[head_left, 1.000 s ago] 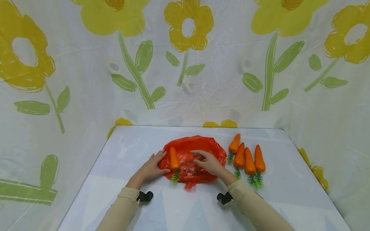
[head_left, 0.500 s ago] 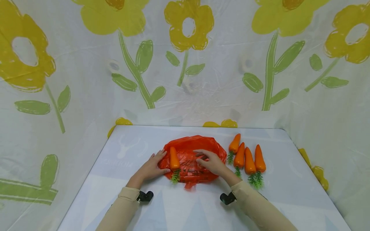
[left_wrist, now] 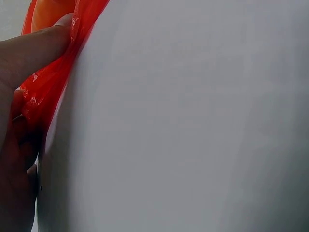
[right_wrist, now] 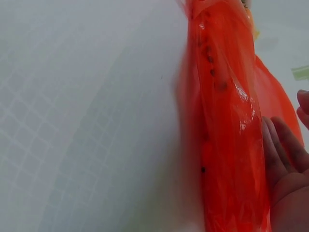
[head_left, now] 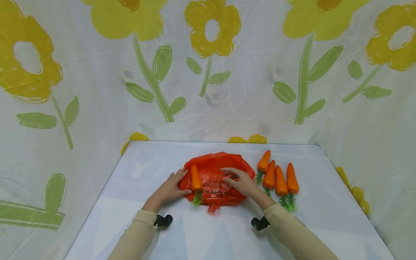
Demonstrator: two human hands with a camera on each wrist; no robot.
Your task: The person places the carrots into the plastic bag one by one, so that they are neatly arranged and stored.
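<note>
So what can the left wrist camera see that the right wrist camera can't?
Only the left wrist view shows the left hand, holding the edge of the red bag. Only the right wrist view shows the right hand and the dark marks on the bag. Both show the bag and the pale tabletop.

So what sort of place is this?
Probably a small screened-off workspace indoors: a flowered sheet rises behind and beside a white table, and a black device at the left cuff hints at recording.
</note>
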